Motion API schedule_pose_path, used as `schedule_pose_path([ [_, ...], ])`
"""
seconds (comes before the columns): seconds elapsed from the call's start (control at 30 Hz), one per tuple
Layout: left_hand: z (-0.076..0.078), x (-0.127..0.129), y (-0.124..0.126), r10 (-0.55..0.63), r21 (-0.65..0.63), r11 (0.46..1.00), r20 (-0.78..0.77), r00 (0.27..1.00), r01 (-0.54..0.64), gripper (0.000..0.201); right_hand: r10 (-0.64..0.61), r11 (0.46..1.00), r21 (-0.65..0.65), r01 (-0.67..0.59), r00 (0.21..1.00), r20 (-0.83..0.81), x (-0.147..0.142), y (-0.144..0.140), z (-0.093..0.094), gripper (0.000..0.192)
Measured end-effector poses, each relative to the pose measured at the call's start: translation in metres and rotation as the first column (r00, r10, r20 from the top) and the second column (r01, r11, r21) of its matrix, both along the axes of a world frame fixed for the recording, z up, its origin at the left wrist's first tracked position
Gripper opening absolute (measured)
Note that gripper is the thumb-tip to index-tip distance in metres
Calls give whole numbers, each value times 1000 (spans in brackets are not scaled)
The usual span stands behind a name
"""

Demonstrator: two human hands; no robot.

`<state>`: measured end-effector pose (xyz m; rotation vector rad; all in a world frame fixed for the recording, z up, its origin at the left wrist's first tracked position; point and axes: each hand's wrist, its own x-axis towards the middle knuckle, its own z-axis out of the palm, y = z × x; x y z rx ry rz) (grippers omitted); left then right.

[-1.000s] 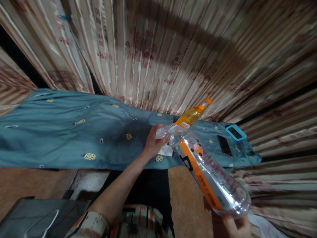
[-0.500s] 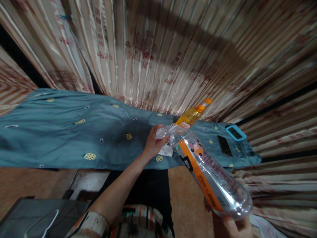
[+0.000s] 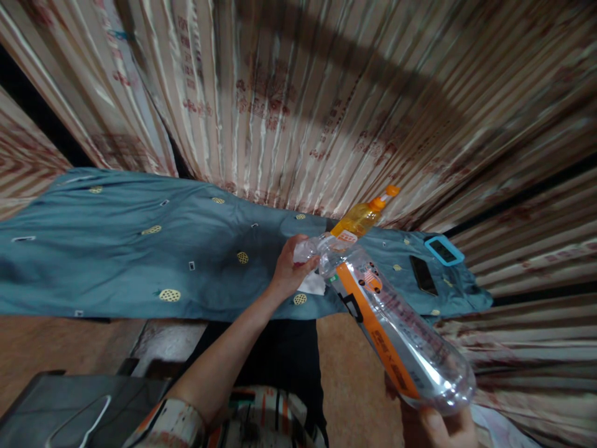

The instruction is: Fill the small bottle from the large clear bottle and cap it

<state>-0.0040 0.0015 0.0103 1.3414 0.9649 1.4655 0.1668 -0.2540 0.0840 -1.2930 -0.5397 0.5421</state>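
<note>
A large clear plastic bottle [image 3: 410, 336] with an orange and grey label is tilted across the front of the table, its neck up and to the left. My right hand [image 3: 438, 429] grips it at the base, partly hidden behind the plastic. My left hand [image 3: 291, 267] is closed on a crumpled white tissue [image 3: 304, 250] at the bottle's mouth; a white piece hangs below the fingers. Just behind the neck stands a bottle of yellow-orange liquid [image 3: 359, 219] with an orange pump top, its lower part hidden by the clear bottle.
A teal cloth [image 3: 116, 249] with pineapple prints covers the long table. At the right end lie a black phone [image 3: 424, 275] and a blue-framed digital clock [image 3: 444, 250]. Patterned curtains [image 3: 280, 93] hang close behind and to the right. A grey seat [image 3: 84, 404] is at lower left.
</note>
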Motion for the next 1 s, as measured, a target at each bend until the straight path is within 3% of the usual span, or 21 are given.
schedule_pose_path([
  [0.4, -2, 1, 0, 3, -31, 1000, 10, 1000, -2, 51, -6, 998, -60, 11, 997, 74, 3, -3, -2, 78],
  [0.53, -2, 1, 0, 4, -6, 1000, 20, 1000, -4, 51, -44, 993, -106, 52, 996, 73, 0, -4, 0, 66],
  [0.8, -2, 1, 0, 8, -11, 1000, 15, 1000, -8, 50, -20, 1000, -12, 21, 1000, 21, -5, 0, 3, 65],
  [1.0, -1, 1, 0, 7, -25, 1000, 7, 1000, -7, 51, 15, 1000, -17, -14, 999, 28, -4, 0, 3, 66],
])
